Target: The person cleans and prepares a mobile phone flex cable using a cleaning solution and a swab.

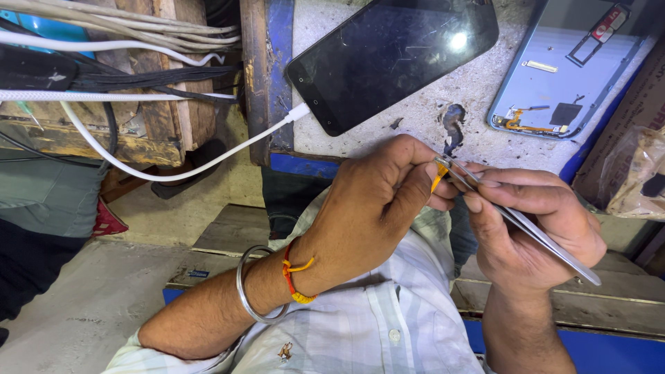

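Hands meet in the middle of the frame, close to the person's chest. The left hand point(377, 208) is curled up, and its thumb and fingers pinch a tiny orange part point(439, 174). This wrist wears a silver bangle point(251, 291) and an orange thread point(296, 277).

The right hand point(537, 228) is closed around metal tweezers point(519, 221). The tweezers run from the lower right up to the middle, and their tips touch the orange part. So the small part sits between both hands, just right of the middle of the frame.

Above the hands is a grey, scratched surface point(443, 97). A black phone point(391, 59) lies on it at the top middle, with its dark screen facing up. A white cable point(208, 163) is plugged into the phone's lower left end and loops away to the left.

At the upper right lies a blue phone back point(568, 76) with its inside showing. A clear bag point(637, 173) sits at the right edge, just below it.

At the upper left, more wires point(118, 41) lie over a wooden block point(166, 104). The person's checked shirt point(374, 318) fills the bottom middle of the frame.
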